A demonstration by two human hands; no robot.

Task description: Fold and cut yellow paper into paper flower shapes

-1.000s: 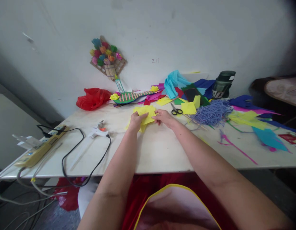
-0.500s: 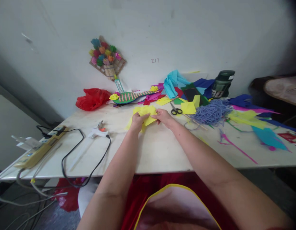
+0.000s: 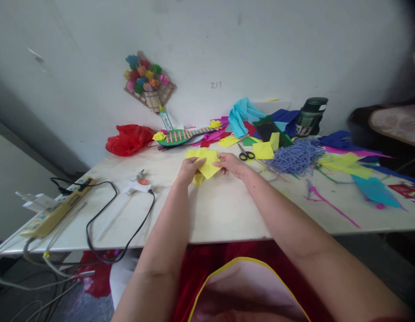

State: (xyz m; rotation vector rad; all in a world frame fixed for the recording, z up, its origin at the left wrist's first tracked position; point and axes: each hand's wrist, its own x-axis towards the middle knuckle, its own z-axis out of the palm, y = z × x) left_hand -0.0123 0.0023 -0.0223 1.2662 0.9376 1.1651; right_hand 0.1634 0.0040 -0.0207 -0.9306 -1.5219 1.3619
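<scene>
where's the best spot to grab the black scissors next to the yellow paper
Probably by the black loop handles of the black-handled scissors, which point toward the person; the blades angle away to the far left. They lie flat on the white table just beyond the right hand, so coming from the near side with that hand, over the handles, looks easiest.

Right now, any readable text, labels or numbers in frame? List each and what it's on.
"Z17": handwritten on the white wall; the first character may be a 2.
Dark green bottle: white label marks, too blurred to read.
Upright tube under the wall flower craft: print too small to read.
</scene>
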